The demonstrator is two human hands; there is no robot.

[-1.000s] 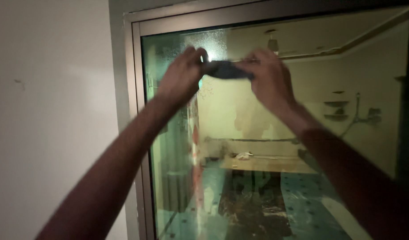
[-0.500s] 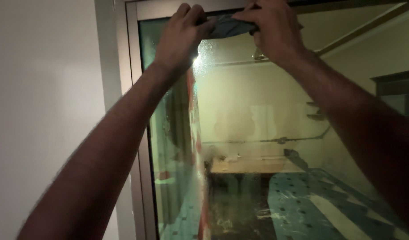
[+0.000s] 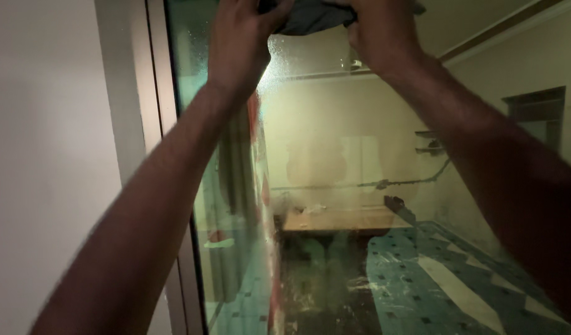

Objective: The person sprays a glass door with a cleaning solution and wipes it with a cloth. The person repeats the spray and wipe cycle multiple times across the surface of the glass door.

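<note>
1. white wall (image 3: 43, 155) at far left, grey window frame (image 3: 127, 124) beside it.
2. left hand (image 3: 239, 40) closed on dark cloth (image 3: 310, 15), pressed high on the glass pane (image 3: 335, 186).
3. right hand (image 3: 378, 34) grips the cloth's other end.

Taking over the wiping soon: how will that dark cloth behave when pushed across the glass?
Probably floppy: the dark cloth bunches and sags between the left hand and right hand. Likely light. It may drag on the glass pane, which looks wet-speckled.

Cloth (image 3: 313, 15) between both hands, against glass pane (image 3: 335, 155); frame (image 3: 146, 124) left.
</note>
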